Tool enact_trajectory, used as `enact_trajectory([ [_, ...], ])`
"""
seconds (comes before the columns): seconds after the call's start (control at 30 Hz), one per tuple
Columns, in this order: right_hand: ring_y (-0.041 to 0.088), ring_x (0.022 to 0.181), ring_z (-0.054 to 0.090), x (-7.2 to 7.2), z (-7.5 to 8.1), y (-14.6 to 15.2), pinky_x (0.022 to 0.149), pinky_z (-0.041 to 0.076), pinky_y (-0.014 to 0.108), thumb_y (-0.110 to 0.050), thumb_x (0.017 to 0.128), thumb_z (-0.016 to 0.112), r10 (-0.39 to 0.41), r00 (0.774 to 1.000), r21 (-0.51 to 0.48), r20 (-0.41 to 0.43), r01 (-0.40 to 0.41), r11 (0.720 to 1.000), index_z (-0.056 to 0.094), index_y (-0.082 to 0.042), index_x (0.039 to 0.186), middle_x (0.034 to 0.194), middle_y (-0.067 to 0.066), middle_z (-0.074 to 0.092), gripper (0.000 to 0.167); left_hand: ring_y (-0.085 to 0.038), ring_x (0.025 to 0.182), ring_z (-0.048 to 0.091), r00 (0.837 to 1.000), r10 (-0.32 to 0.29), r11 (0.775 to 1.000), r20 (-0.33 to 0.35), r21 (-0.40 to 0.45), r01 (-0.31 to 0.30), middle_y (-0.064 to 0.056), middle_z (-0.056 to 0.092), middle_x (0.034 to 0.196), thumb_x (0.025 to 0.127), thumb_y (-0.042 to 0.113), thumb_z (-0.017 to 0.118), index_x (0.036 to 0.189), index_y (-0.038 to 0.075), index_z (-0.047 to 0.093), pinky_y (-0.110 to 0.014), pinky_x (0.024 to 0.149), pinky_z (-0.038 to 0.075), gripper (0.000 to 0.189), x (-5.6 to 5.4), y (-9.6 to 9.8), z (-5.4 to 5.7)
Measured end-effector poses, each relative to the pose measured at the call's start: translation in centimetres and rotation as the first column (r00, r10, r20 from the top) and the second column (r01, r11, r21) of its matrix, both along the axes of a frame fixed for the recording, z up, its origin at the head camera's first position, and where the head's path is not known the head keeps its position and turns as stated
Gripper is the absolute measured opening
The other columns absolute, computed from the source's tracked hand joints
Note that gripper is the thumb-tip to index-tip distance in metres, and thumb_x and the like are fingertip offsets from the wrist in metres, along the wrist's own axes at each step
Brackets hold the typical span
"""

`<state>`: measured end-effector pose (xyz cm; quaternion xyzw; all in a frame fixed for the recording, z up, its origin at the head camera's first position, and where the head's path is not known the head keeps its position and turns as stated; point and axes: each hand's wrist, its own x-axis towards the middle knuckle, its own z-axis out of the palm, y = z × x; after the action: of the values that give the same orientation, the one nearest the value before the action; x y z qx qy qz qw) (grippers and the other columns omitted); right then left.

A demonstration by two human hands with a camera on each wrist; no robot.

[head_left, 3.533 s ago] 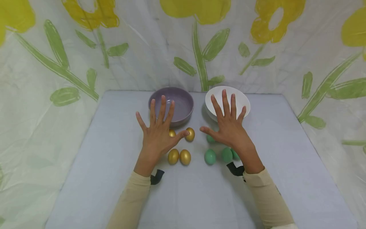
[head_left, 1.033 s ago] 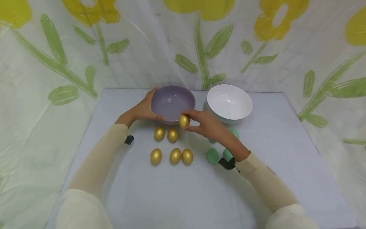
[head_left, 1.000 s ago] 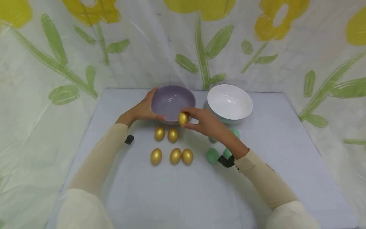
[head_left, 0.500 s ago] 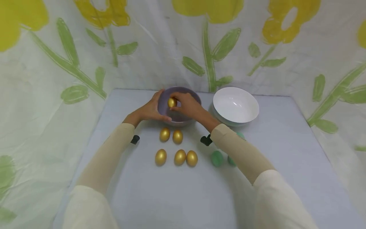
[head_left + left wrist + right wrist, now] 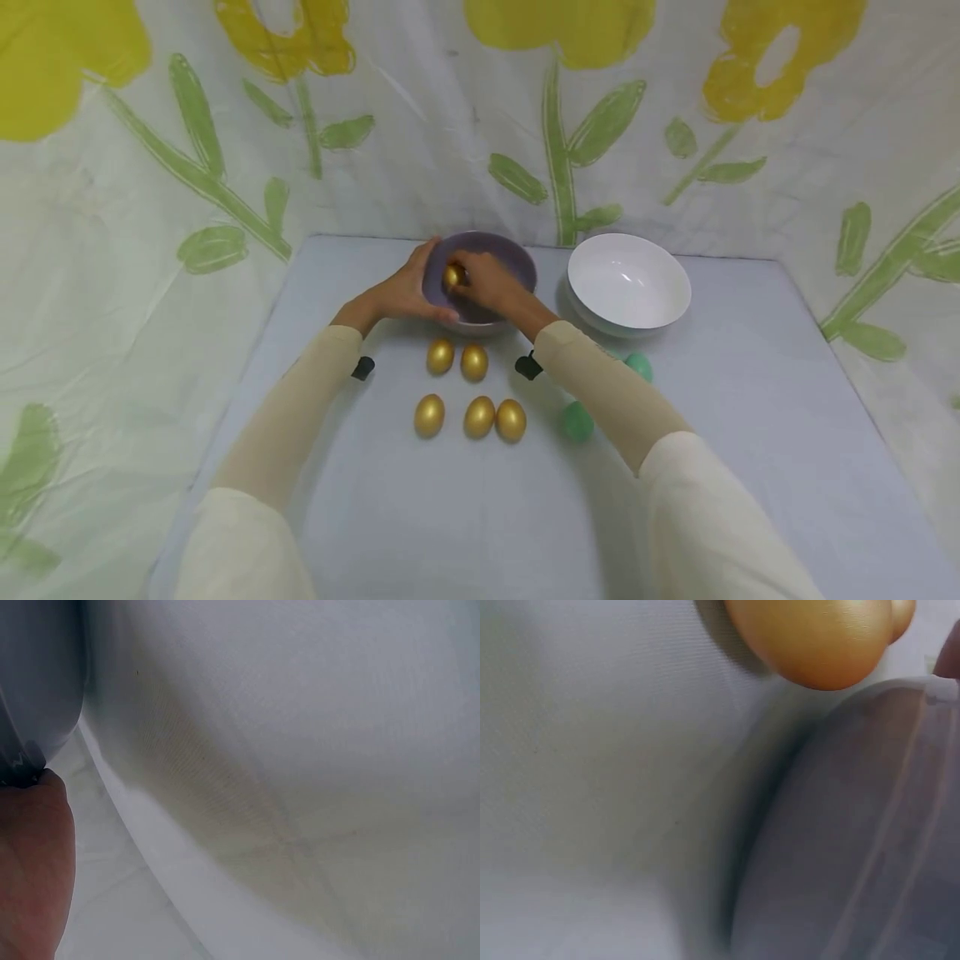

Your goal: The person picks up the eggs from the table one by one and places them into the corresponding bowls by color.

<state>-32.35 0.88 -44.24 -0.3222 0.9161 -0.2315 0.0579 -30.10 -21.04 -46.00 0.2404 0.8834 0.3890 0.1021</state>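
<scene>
My right hand reaches over the rim into the purple bowl and pinches a golden egg between thumb and fingers, low inside it. Round the bowl's left side my left hand grips, thumb at the front rim and fingers toward the back. The left wrist view catches part of that hand against the bowl's dark wall. In the right wrist view the bowl's outer wall fills the lower right, with a golden egg on the table beside it.
Several golden eggs lie on the table in front of the purple bowl. Green eggs lie to the right, partly hidden by the right forearm. A white bowl stands at the back right, near the flowered curtain.
Both hands were spread above the table earlier. The left then gripped the bowl, and the right carried a golden egg leftward from the front rim down into it. The head view shifted slightly.
</scene>
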Motion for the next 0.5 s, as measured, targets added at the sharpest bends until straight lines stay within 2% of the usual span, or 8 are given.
enact_trajectory([
  [0.2, 0.027, 0.132, 0.059, -0.16, -0.44, -0.22, 0.114, 0.044, 0.039, -0.021, 0.101, 0.076, -0.018, 0.999, 0.017, 0.030, 0.017, 1.000, 0.057, -0.005, 0.147, 0.143, 0.011, 0.064, 0.052, -0.027, 0.161, 0.012, 1.000, 0.013, 1.000, 0.005, -0.011, -0.013, -0.009, 0.002, 0.176, 0.068, 0.055, 0.098, 0.171, 0.016, -0.005, -0.052, 0.128, 0.020, 0.150, -0.06, -0.28, -0.26],
  [0.37, 0.030, 0.136, 0.057, -0.20, -0.59, -0.03, 0.116, 0.043, 0.040, -0.024, 0.103, 0.074, -0.057, 0.997, 0.003, 0.057, 0.057, 0.998, 0.053, -0.004, 0.151, 0.148, 0.013, 0.061, 0.057, -0.026, 0.160, 0.012, 1.000, 0.005, 1.000, 0.010, 0.015, -0.005, -0.008, 0.003, 0.176, 0.069, 0.050, 0.099, 0.171, 0.018, -0.005, -0.052, 0.128, 0.019, 0.149, -0.17, -0.05, -0.15],
  [0.5, 0.032, 0.136, 0.057, 0.05, -0.18, 0.54, 0.115, 0.045, 0.042, -0.026, 0.103, 0.073, -0.054, 0.997, -0.013, 0.059, 0.055, 0.998, 0.049, -0.003, 0.154, 0.150, 0.016, 0.058, 0.061, -0.026, 0.161, 0.011, 1.000, 0.005, 1.000, 0.013, 0.014, -0.005, -0.009, 0.002, 0.176, 0.069, 0.051, 0.098, 0.171, 0.019, -0.006, -0.051, 0.128, 0.019, 0.149, -0.04, 0.01, -0.05],
])
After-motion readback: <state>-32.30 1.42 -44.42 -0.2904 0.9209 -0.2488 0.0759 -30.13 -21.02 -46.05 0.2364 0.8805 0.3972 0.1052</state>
